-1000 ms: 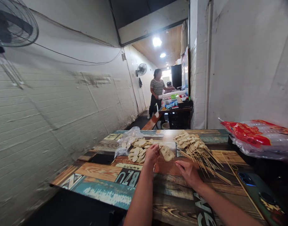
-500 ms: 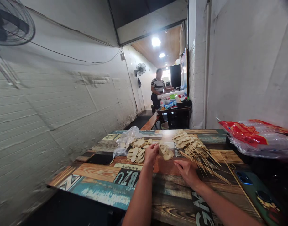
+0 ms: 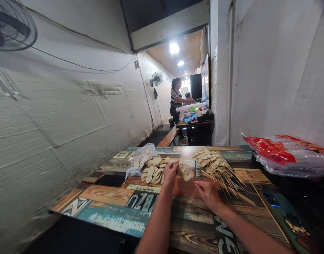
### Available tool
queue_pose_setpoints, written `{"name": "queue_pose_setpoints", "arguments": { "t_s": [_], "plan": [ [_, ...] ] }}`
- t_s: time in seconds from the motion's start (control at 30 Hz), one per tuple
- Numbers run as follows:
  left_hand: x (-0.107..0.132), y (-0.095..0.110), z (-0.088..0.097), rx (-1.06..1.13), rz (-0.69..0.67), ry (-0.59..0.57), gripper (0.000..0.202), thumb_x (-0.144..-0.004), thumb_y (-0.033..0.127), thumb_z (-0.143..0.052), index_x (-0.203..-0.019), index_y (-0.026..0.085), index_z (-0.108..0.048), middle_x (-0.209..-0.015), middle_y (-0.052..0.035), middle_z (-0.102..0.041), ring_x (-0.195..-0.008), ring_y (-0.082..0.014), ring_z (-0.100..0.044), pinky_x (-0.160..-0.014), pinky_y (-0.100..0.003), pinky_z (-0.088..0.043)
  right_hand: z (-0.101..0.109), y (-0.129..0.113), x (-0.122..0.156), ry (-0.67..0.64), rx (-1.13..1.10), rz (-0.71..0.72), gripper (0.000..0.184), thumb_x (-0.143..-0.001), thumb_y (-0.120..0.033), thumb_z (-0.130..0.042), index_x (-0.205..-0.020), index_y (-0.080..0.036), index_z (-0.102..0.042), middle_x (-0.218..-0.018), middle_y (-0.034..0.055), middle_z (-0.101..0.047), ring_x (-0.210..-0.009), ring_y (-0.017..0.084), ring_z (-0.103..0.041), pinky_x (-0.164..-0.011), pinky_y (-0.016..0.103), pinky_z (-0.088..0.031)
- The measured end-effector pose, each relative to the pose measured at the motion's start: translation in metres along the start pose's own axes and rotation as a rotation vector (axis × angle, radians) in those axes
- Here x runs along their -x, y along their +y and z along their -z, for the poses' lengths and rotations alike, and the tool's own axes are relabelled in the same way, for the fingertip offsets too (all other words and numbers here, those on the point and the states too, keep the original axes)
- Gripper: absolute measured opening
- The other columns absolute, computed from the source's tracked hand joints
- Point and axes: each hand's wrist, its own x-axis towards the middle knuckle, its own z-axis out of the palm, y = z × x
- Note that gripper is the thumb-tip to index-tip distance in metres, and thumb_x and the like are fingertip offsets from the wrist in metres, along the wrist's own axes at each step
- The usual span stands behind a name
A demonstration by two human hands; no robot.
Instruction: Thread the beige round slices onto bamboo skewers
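Note:
Between my hands hang a few thin, pale beige slices (image 3: 187,173), strung together. My left hand (image 3: 171,173) pinches a slice at their left end. My right hand (image 3: 208,193) is closed at their lower right, fingertips pressed together on the end of a thin bamboo skewer that barely shows. Left of my left hand lies a pile of loose slices (image 3: 153,174), beside a clear plastic bag (image 3: 144,153). Beyond my right hand, a heap of skewered slices (image 3: 211,158) rests with its bamboo sticks (image 3: 232,185) pointing toward me.
The patterned wooden table (image 3: 111,215) carries a dark phone-like slab (image 3: 111,179) at left and a green phone (image 3: 288,218) at right. A red and clear plastic package (image 3: 288,151) lies at the right edge. Farther back, a person in a striped top (image 3: 177,97) stands by a cluttered table (image 3: 195,121).
The person in the back has turned sideways toward the cluttered table. My hands and the slices between them hold nearly the same position; the view has shifted slightly.

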Motion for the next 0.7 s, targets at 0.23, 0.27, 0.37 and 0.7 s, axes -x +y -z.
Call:
{"name": "queue_pose_setpoints", "arguments": {
  "t_s": [0.23,0.27,0.37,0.7],
  "plan": [
    [0.005,0.008,-0.002,0.165,0.194,-0.096,0.037,-0.052,0.033,-0.086,-0.079,0.012,-0.072,-0.072,-0.0037,-0.07,-0.057,-0.0119,-0.06,-0.056,-0.023,-0.047,0.0,-0.002,-0.002,0.02,0.014,-0.033,0.036,-0.089,-0.025,-0.044,-0.086,-0.018,-0.079,-0.089,0.011,-0.079,-0.08,0.024,-0.073,-0.077,0.033,-0.053],
    [0.005,0.01,-0.002,0.199,0.214,-0.091,0.036,-0.055,0.032,-0.086,-0.08,0.012,-0.071,-0.073,-0.0032,-0.07,-0.057,-0.0118,-0.061,-0.056,-0.023,-0.048,0.0,-0.002,-0.002,0.023,0.013,-0.037,0.036,-0.089,-0.026,-0.044,-0.087,-0.018,-0.079,-0.09,0.0109,-0.079,-0.081,0.024,-0.073,-0.077,0.033,-0.053],
    [0.004,0.015,-0.002,0.29,0.342,-0.061,0.031,-0.064,0.031,-0.083,-0.083,0.013,-0.068,-0.073,-0.0033,-0.07,-0.057,-0.0128,-0.063,-0.057,-0.025,-0.051,-0.004,-0.002,-0.001,0.036,0.008,-0.037,0.036,-0.09,-0.028,-0.044,-0.09,-0.019,-0.079,-0.092,0.0104,-0.079,-0.082,0.024,-0.073,-0.078,0.033,-0.053],
    [0.002,0.0,-0.001,0.087,0.187,0.084,0.038,-0.055,0.036,-0.087,-0.073,0.014,-0.061,-0.063,-0.0016,-0.066,-0.056,-0.0149,-0.062,-0.053,-0.024,-0.047,0.0,-0.013,0.004,0.035,0.062,-0.053,0.032,-0.088,-0.03,-0.048,-0.084,-0.022,-0.078,-0.079,0.0072,-0.079,-0.074,0.022,-0.072,-0.066,0.026,-0.049]
  ]
}}
